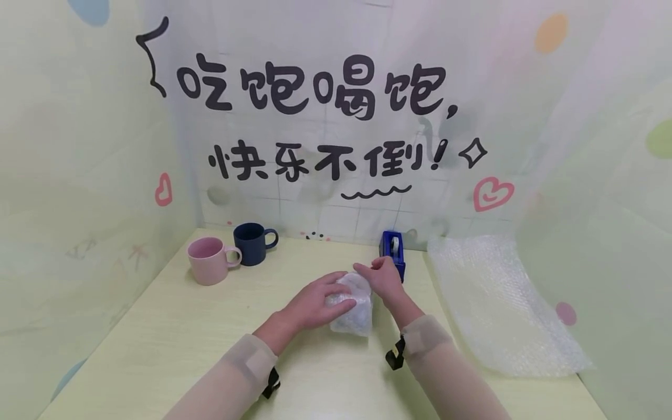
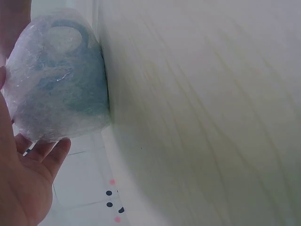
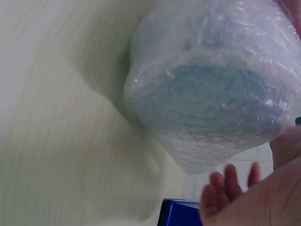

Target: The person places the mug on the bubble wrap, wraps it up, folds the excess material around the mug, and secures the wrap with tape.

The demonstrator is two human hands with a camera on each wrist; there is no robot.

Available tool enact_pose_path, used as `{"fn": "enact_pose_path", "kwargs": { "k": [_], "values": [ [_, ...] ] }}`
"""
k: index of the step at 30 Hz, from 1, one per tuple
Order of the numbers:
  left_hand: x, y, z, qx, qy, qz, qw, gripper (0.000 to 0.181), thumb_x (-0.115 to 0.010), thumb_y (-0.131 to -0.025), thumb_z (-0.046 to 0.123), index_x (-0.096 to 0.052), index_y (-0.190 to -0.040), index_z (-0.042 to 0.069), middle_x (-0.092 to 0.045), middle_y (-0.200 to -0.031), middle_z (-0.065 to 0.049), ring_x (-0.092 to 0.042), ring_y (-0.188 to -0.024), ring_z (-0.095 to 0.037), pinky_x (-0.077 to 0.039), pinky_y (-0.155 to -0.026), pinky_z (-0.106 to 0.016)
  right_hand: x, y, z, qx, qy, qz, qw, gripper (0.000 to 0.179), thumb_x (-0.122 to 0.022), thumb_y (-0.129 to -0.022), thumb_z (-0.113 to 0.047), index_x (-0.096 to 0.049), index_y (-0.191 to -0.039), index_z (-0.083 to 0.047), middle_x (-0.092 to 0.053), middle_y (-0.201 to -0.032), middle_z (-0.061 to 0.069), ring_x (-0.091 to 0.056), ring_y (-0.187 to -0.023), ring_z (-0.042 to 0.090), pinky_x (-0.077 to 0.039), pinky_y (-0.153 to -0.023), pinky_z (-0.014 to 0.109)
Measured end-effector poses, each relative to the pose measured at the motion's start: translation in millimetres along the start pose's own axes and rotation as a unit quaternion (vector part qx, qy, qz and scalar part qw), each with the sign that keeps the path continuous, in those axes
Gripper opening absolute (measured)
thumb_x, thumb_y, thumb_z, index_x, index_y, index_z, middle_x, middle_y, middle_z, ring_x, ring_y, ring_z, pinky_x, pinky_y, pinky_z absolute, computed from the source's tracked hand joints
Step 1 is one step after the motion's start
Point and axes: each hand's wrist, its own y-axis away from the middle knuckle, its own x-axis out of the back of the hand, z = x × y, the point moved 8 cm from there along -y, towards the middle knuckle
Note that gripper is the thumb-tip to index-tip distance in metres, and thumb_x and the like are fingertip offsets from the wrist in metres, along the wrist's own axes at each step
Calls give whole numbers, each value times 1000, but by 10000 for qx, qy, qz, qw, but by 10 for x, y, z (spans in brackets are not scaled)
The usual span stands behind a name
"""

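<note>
step: likely securing wrap [image 3: 190, 162] | bubble-wrapped mug [image 1: 353, 321]: middle of tabletop [image 1: 299, 373], near tape dispenser [image 1: 401, 254] | left hand [image 1: 315, 301]: fingers grasping mug | right hand [image 1: 385, 279]: at wrap's edge, grip can't tell | next: probably calls for pressing edge flat, left steady

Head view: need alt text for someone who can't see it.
A person's left grip holds a bubble-wrapped bundle at a pale table, with the right grip close to its far end. Behind the right grip is a blue tape dispenser; a pink mug and a navy mug sit far left, and a bubble wrap sheet lies at right.
</note>
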Motion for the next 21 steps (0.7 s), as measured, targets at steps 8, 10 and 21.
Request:
{"fn": "enact_pose_path", "kwargs": {
  "k": [8, 10, 21],
  "values": [
    [21, 15, -3, -101, -41, -31, 9999, 46, -69, -105, 49, -79, -133, 14, -52, -169, -10, -49, -157, -37, -43, -127, -59, 6, 56, -221, 1364, 734, -442, 9869, 29, -73, -106, -33, -83, -124, -12, -81, -127, 9, -73, -125, 32, -59, -105, 53],
    [19, 13, 0, -122, -53, -41, 9999, 45, -69, -105, 49, -79, -133, 15, -52, -169, -9, -49, -157, -37, -43, -127, -59, -69, 78, -210, 1541, 1223, -870, 9766, 34, -70, -107, -39, -83, -126, -13, -81, -130, 8, -72, -128, 32, -59, -108, 55],
    [-2, -11, -24, -41, 44, -49, 10000, 47, -69, -105, 51, -78, -136, 16, -55, -165, -15, -54, -152, -40, -46, -124, -61, -148, 68, -121, 1536, 1577, -1168, 9685, 37, -66, -110, -39, -84, -122, -10, -82, -125, 10, -75, -120, 30, -61, -103, 51]
  ]
}}
